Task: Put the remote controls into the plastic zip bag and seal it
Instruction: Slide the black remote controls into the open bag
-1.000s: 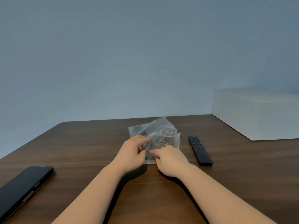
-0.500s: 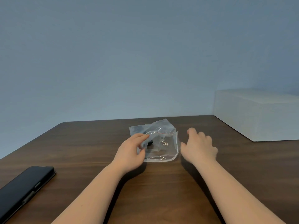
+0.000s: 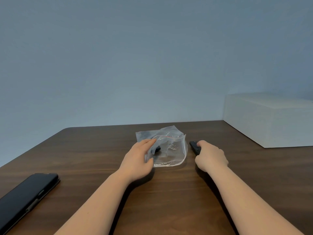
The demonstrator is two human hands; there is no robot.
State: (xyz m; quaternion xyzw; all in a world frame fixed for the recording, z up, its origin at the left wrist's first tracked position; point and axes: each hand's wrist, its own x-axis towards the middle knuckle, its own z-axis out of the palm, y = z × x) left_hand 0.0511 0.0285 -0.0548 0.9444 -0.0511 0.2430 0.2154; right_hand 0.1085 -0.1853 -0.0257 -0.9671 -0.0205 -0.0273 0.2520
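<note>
A clear plastic zip bag [image 3: 171,150] lies in the middle of the dark wooden table [image 3: 169,192], its mouth gaping toward me. A dark object [image 3: 157,148] shows through the plastic inside it. My left hand [image 3: 138,160] pinches the bag's left edge between thumb and fingers. A slim black remote control [image 3: 194,146] lies just right of the bag. My right hand [image 3: 210,156] is closed over its near part, so only the far end with buttons shows.
A black phone in a case [image 3: 27,197] lies at the table's left front. A white box [image 3: 271,119] stands at the back right against the blue-grey wall. The table's far edge runs just behind the bag.
My right hand left the bag's mouth, swung right and came down on the black remote. My left hand kept hold of the bag, whose mouth now stands wider.
</note>
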